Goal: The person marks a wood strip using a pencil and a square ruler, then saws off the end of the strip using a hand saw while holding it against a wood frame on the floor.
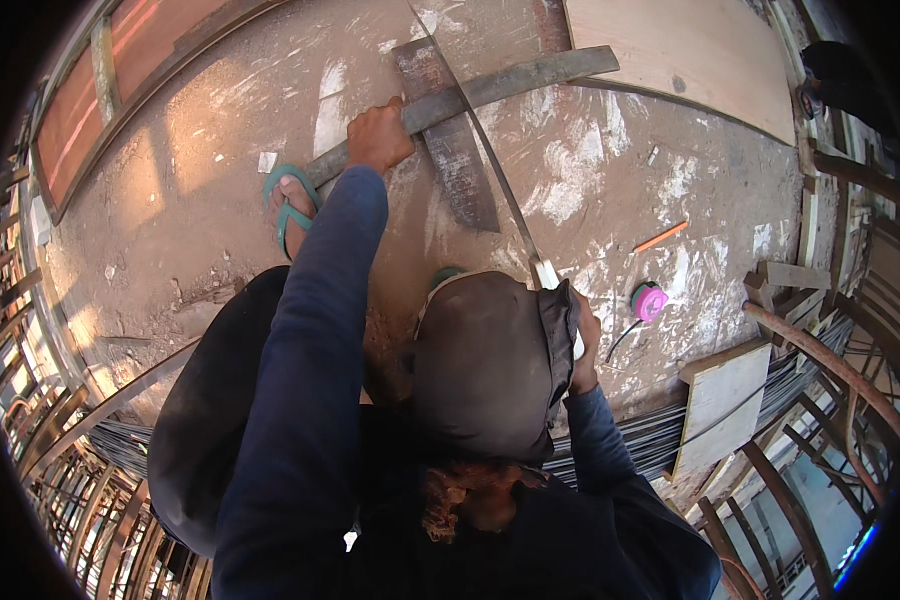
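Navy sleeve (320, 290) | left hand (380, 137) clenched on plank (515, 86) | right hand (589, 340) gripping saw (546, 274) | tape measure (650, 301) unreadable

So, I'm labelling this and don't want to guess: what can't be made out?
All in the head view:
Tip of the saw: cut off by the top edge.
Right grip: partly hidden by the right knee.
Right sandal: mostly hidden by that knee.
Any cut in the plank: too small, under the saw.

pink tape measure (650, 301) | orange pencil (661, 237) | plywood sheet (692, 62) | dark rods (650, 433)
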Motion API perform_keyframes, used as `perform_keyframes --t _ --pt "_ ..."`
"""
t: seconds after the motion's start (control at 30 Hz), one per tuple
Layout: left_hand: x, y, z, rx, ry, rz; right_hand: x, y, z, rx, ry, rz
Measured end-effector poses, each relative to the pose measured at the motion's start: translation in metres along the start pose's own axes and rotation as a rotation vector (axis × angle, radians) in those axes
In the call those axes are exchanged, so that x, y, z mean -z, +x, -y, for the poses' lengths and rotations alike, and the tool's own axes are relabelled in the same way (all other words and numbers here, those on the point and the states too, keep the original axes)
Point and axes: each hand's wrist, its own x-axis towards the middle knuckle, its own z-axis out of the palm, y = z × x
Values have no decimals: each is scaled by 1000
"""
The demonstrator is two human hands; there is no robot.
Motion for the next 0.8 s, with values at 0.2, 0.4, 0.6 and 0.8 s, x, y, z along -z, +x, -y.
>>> perform_keyframes --t 0.2,0.4,0.6,0.8 --pt "-1 -4 3 32 1 -6 0 -24 -2 -24 -64 -27" --pt "-3 -4 2 9 20 12 -2 -8 12 -27 -57 -11" --pt "7 -1 1 48 -7 42 -11 3 6 -32 -16 16" --pt "4 -1 4 43 5 -5 12 -50 17 -143 7 6"
